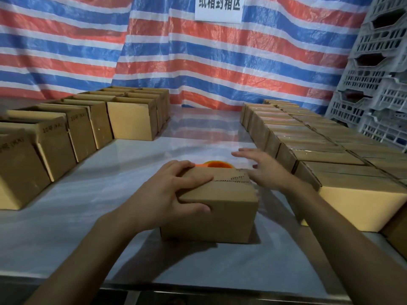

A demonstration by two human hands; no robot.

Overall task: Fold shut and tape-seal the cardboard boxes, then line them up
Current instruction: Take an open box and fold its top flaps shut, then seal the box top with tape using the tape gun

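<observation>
A small cardboard box [222,208] stands in the middle of the table with its top flaps folded down. My left hand [174,194] grips its left top corner, fingers across the flaps and thumb on the front face. My right hand [262,168] hovers with straight, spread fingers just beyond the box's right rear corner and holds nothing. An orange tape dispenser [217,165] peeks out behind the box, mostly hidden. Rows of boxes with taped tops [326,150] line the right side. Several boxes with loose flaps [66,137] stand in rows at the left.
The table [105,190] has a pale glossy cover. A red, white and blue striped tarp [198,62] hangs behind it with a white sign [219,7]. Grey plastic crates [378,73] are stacked at the far right.
</observation>
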